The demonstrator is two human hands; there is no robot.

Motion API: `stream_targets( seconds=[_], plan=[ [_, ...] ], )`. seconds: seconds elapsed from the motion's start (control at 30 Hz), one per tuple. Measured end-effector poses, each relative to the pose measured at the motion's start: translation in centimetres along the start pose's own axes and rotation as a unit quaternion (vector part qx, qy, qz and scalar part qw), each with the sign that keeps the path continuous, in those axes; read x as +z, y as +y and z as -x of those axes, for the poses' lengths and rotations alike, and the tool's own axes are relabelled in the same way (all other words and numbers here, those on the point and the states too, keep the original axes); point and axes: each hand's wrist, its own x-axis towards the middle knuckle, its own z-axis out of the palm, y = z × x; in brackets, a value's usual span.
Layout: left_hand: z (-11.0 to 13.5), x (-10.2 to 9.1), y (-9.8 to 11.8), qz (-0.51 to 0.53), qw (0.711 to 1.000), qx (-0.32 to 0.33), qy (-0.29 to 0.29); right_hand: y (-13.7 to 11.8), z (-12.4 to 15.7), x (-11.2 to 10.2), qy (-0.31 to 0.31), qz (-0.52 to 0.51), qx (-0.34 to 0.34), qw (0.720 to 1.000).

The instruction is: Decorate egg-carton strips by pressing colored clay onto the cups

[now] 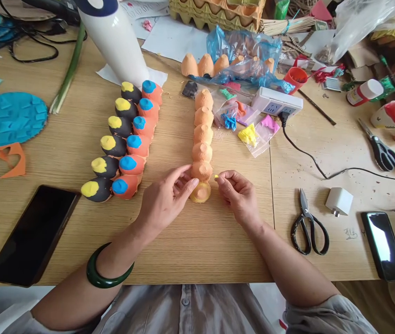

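Observation:
A row of orange egg-carton cups (202, 152) lies lengthwise in front of me, its nearest cup ringed with yellow clay. My left hand (169, 195) rests against the left side of the row near that end, thumb and fingers apart around its edge. Just right of the row, my right hand (237, 192) pinches a tiny bit of yellow clay (216, 176) between thumb and forefinger. To the left stand two joined rows of cups: black cups (116, 126) with yellow tops and orange-red cups (141, 144) with blue tops.
Opened bags hold yellow clay (248, 135) and blue clay (229, 121). A power strip (277, 101) trails its cord rightward. Scissors (308, 227), a white charger (339, 201) and a phone (384, 246) lie right; a larger black phone (33, 234) lies left. A white bottle (117, 46) stands behind.

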Motion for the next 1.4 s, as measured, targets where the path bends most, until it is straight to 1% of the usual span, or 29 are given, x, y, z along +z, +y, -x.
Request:
stream_targets(
  seconds=[0.23, 0.33, 0.4, 0.47, 0.57, 0.63, 0.67, 0.77, 0.83, 0.87, 0.9, 0.97, 1.03, 1.13, 1.27, 1.4],
  plan=[
    [0.2, 0.1, -0.1, 0.009, 0.999, 0.002, -0.031, 0.5, 0.3, 0.1, -0.038, 0.094, -0.041, 0.994],
    [0.2, 0.2, -0.3, 0.010, 1.000, -0.001, -0.022, 0.7, 0.5, 0.1, -0.038, 0.107, -0.046, 0.992],
    [0.2, 0.2, -0.3, 0.009, 1.000, 0.007, -0.008, 0.8, 0.6, 0.1, -0.025, 0.102, -0.050, 0.993],
    [0.1, 0.3, -0.3, -0.020, 0.999, 0.031, 0.013, 0.7, 0.8, 0.2, -0.001, 0.090, -0.048, 0.995],
    [0.1, 0.2, -0.2, -0.108, 0.990, 0.078, 0.045, 0.6, 0.9, 0.3, 0.024, 0.086, -0.038, 0.995],
    [0.1, 0.2, -0.2, -0.136, 0.985, 0.091, 0.050, 0.6, 0.9, 0.3, 0.022, 0.092, -0.037, 0.995],
    [0.1, 0.2, -0.2, -0.131, 0.986, 0.090, 0.044, 0.6, 0.9, 0.3, 0.020, 0.093, -0.037, 0.995],
    [0.2, 0.3, -0.1, -0.060, 0.996, 0.065, 0.017, 0.6, 0.8, 0.3, 0.022, 0.088, -0.035, 0.995],
    [0.3, 0.5, 0.0, 0.032, 0.999, 0.026, -0.005, 0.6, 0.8, 0.3, 0.027, 0.085, -0.040, 0.995],
    [0.3, 0.5, 0.1, 0.088, 0.996, 0.001, -0.018, 0.5, 0.7, 0.3, 0.027, 0.084, -0.045, 0.995],
    [0.2, 0.6, 0.2, 0.146, 0.988, -0.025, -0.036, 0.5, 0.8, 0.3, 0.024, 0.081, -0.048, 0.995],
    [0.1, 0.7, 0.4, 0.248, 0.963, -0.071, -0.073, 0.4, 0.8, 0.3, 0.007, 0.067, -0.046, 0.997],
    [-0.1, 0.6, 0.5, 0.321, 0.936, -0.104, -0.102, 0.4, 0.9, 0.3, -0.015, 0.055, -0.036, 0.998],
    [-0.3, 0.6, 0.7, 0.372, 0.910, -0.137, -0.124, 0.6, 1.0, 0.2, -0.014, 0.084, -0.044, 0.995],
    [-0.2, 0.7, 0.5, 0.383, 0.899, -0.165, -0.132, 0.9, 1.0, -0.1, 0.000, 0.132, -0.064, 0.989],
    [0.0, 0.9, 0.4, 0.402, 0.886, -0.179, -0.146, 0.7, 0.8, -0.4, -0.027, 0.157, -0.064, 0.985]
  ],
)
